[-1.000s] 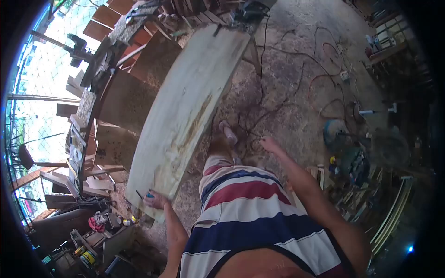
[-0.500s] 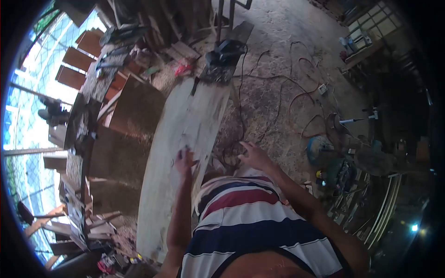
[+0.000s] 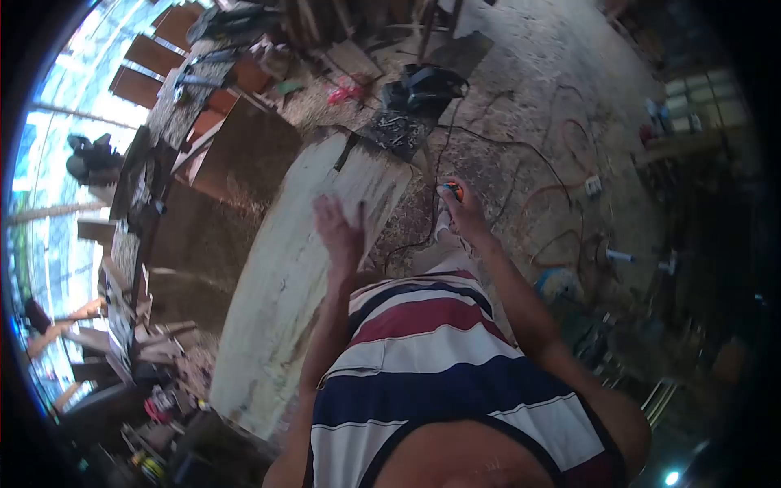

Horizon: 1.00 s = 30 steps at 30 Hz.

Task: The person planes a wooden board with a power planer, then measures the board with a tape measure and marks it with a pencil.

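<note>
A long pale wooden board (image 3: pixel 281 276), with rounded sides and a dark notch at its far end, lies to my left. My left hand (image 3: pixel 340 232) is over the board's right half, fingers spread and holding nothing. Off the board's right edge, my right hand (image 3: pixel 469 215) is closed around a small orange, green and black tape measure (image 3: pixel 452 191). The fingers cover part of its case. Just past the board's far end a black power tool (image 3: pixel 423 88) sits on a shavings-covered plank (image 3: pixel 394 134).
Brown wooden panels (image 3: pixel 199 244) stand along the board's left side. Cables (image 3: pixel 521 144) run across the shavings-strewn floor to the right, near a white socket box (image 3: pixel 592 186). Scrap wood (image 3: pixel 171 350) is piled at the left, by a mesh wall.
My left hand has moved forward and opened; a small dark and orange thing was at its fingers before. My right hand has moved forward and now grips the tape measure. The view has shifted.
</note>
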{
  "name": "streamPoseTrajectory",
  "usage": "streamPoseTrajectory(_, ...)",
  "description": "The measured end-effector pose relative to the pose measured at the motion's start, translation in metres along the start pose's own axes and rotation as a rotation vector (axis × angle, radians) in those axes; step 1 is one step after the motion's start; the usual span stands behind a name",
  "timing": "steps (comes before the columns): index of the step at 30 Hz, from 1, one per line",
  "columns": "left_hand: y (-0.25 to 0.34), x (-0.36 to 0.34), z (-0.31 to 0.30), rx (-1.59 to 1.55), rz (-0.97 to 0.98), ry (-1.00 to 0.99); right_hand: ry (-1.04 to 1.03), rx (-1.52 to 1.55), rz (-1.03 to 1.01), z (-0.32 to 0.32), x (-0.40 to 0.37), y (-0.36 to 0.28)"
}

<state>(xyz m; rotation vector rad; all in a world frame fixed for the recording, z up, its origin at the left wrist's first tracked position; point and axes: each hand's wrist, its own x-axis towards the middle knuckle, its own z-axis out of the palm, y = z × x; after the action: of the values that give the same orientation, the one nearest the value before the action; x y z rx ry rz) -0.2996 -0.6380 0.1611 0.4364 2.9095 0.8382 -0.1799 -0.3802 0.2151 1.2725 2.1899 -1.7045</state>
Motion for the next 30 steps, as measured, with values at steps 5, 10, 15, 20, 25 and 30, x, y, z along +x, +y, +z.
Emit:
streamPoseTrajectory(5,-0.039,-0.047,0.057,0.313,-0.375,0.265,-0.02,-0.64,-0.496,0.009,0.16,0.014)
streamPoseTrajectory(10,-0.005,-0.055,0.105,0.403,-0.608,0.611,-0.415,-0.923,-0.917,0.031,0.29,-0.018)
streamPoseTrajectory(15,-0.002,-0.054,0.114,0.43,-0.783,0.502,-0.493,-1.091,-1.253,0.018,0.36,0.026)
streamPoseTrajectory(20,0.008,-0.058,0.105,0.346,-0.896,0.427,-0.49,-1.202,-1.187,0.017,0.326,0.002)
streamPoseTrajectory(25,0.075,-0.114,0.153,0.184,-0.951,0.593,-0.457,-1.046,-1.427,-0.028,0.298,0.007)
streamPoseTrajectory(30,0.15,-0.281,0.331,-0.375,-1.201,0.568,-0.748,-1.147,-1.365,-0.116,0.3,0.105)
